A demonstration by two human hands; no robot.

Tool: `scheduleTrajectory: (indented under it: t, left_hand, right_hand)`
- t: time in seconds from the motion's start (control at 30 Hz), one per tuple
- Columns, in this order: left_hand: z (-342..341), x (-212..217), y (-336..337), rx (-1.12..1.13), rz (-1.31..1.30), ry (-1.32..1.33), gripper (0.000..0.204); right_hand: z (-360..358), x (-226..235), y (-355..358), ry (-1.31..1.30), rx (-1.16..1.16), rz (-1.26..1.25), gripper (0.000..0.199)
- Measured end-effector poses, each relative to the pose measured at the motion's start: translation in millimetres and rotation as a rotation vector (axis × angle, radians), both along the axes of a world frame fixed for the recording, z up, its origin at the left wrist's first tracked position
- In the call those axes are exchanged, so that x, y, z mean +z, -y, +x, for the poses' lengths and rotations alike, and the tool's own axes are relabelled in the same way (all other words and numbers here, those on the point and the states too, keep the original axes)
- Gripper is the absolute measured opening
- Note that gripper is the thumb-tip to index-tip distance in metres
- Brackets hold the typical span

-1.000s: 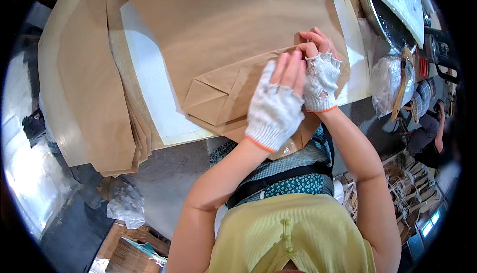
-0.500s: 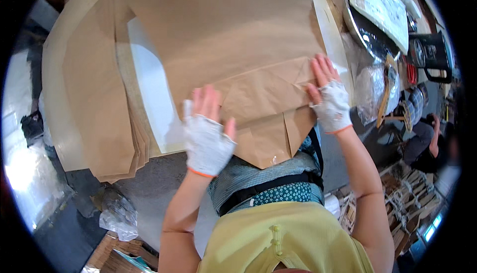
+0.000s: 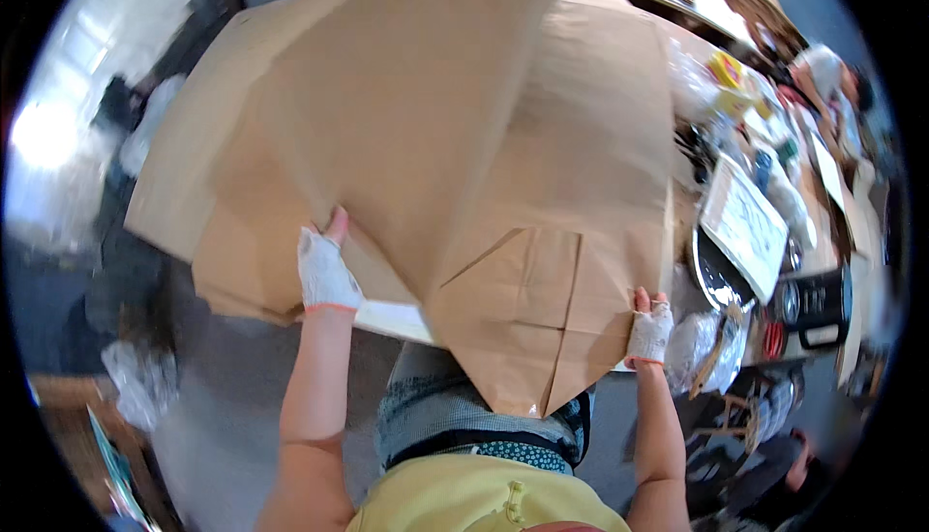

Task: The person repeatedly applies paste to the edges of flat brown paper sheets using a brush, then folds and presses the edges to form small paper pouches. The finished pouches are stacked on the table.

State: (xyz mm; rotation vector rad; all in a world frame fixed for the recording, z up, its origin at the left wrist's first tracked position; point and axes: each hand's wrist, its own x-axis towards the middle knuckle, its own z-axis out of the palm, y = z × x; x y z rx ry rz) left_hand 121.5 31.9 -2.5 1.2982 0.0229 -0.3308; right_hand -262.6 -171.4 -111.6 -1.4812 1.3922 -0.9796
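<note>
Both our hands had spread apart since half a second earlier, and the big brown paper sack (image 3: 464, 174) had swung up and across the desk (image 3: 392, 319). Our left hand (image 3: 325, 271), in a white fingerless glove, gripped the sack's left edge, fingers curled under the paper with the thumb on top. Our right hand (image 3: 649, 327), gloved the same, pinched the right edge near the folded bottom (image 3: 523, 339), which hung past the desk's near edge toward our lap. We judged the wide grip kept the sheet taut and flat for handling. Left of the sack more brown paper (image 3: 184, 203) lay stacked. On the right, a dark tray (image 3: 721, 276), a printed sheet (image 3: 745, 227) and plastic-wrapped items (image 3: 692, 348) crowded close, leaving little room there.
</note>
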Motion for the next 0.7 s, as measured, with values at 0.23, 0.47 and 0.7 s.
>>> scheduleTrajectory:
  t: [0.23, 0.47, 0.7]
  left_hand:
    - [86.5, 7.6, -93.2, 0.473, 0.005, 0.065, 0.039]
    - [107.3, -94.4, -190.9, 0.553, 0.184, 0.178, 0.050]
    - [-19.3, -42.0, -27.3, -0.151, 1.195, 1.231, 0.044]
  right_hand:
    - [-13.0, 17.0, 40.6, -0.291, 0.113, -0.265, 0.055]
    - [-6.4, 14.5, 21.4, -0.183, 0.359, -0.165, 0.047]
    - [19.9, 41.9, 30.1, -0.248, 0.690, 0.165, 0.051]
